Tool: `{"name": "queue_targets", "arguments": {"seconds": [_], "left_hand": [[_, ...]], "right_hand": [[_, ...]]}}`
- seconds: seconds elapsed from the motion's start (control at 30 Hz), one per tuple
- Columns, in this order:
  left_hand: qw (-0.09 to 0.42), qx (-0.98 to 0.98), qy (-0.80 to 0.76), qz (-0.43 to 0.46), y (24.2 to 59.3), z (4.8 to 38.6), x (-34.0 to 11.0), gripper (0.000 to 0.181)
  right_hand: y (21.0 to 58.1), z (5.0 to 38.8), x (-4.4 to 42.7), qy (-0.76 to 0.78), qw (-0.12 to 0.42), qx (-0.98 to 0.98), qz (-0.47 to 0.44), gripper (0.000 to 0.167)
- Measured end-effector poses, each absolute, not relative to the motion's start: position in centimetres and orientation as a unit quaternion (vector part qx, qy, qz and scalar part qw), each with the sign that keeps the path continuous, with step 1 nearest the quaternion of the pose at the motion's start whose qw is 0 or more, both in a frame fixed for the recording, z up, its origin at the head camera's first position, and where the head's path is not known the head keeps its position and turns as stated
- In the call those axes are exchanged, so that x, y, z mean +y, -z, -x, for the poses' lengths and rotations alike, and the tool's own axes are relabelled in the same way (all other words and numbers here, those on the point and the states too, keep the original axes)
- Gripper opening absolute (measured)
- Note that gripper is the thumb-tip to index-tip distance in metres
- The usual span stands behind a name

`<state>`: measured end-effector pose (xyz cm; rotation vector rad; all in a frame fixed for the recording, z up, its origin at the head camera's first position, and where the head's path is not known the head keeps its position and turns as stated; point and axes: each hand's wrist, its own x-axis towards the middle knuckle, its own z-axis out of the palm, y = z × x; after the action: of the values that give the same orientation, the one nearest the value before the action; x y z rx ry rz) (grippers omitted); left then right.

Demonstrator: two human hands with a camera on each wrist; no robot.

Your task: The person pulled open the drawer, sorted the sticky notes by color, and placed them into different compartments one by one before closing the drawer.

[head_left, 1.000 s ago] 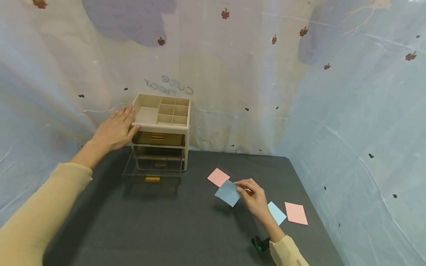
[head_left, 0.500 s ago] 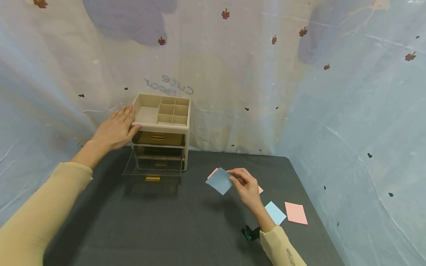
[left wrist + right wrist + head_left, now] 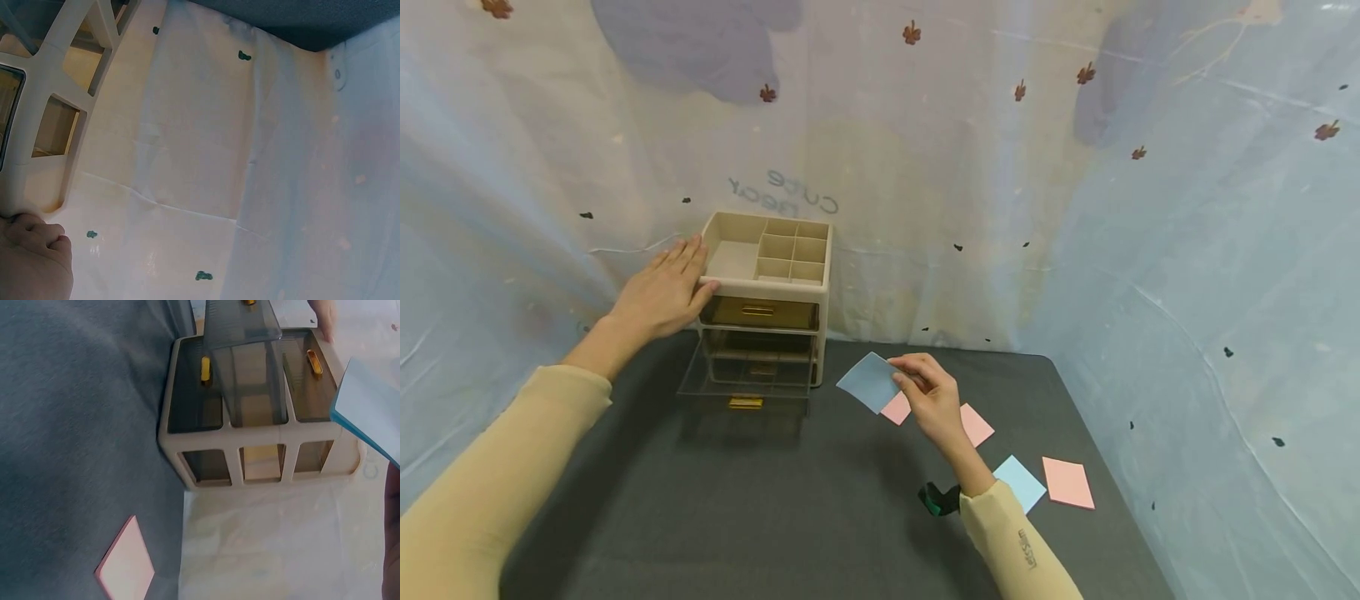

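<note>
Evidently, the work at this point asks for a light carry on one side and a steady brace on the other. The right hand (image 3: 928, 400) pinches a blue note pad (image 3: 871, 382) by one corner, thumb against fingers, leaving most of the pad free; it is tilted above the table (image 3: 775, 517), just right of the drawer box (image 3: 763, 290). Holding it only near a corner probably lets the far end dip, so a firm, even pinch should serve best. The left hand (image 3: 658, 292) grips nothing: its straight fingers rest along the box's upper side, thumb at the front edge. Gentle, constant pressure there ought to stop the box sliding. Because the clear middle drawer (image 3: 707, 390) juts out, the pad is best kept high enough to avoid knocking its edge, and clear of the pink pad (image 3: 896, 407) below.
</note>
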<state>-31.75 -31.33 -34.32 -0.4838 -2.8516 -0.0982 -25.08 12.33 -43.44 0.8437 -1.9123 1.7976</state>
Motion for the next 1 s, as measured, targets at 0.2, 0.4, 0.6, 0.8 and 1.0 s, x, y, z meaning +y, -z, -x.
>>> {"name": "queue_targets", "arguments": {"seconds": [0.2,0.4,0.6,0.8,1.0], "left_hand": [[0.123,-0.978,0.030,0.166,34.2,31.8,-31.4,0.078],[0.124,-0.978,0.028,0.163,34.3,31.8,-31.5,0.078],[0.130,-0.977,0.027,0.165,34.5,32.0,-31.4,0.079],[0.136,-0.976,0.027,0.169,34.7,32.0,-31.4,0.079],[0.138,-0.976,0.031,0.165,34.7,32.0,-31.5,0.078]], "right_hand": [[42.6,25.8,10.5,-0.644,0.184,-0.673,-0.313,0.019],[41.9,26.1,8.6,-0.642,0.167,-0.678,-0.317,0.019],[41.9,26.5,7.0,-0.632,0.153,-0.684,-0.330,0.021],[42.0,27.0,5.5,-0.627,0.144,-0.684,-0.343,0.022],[40.6,26.0,4.0,-0.624,0.140,-0.680,-0.358,0.021]]}}
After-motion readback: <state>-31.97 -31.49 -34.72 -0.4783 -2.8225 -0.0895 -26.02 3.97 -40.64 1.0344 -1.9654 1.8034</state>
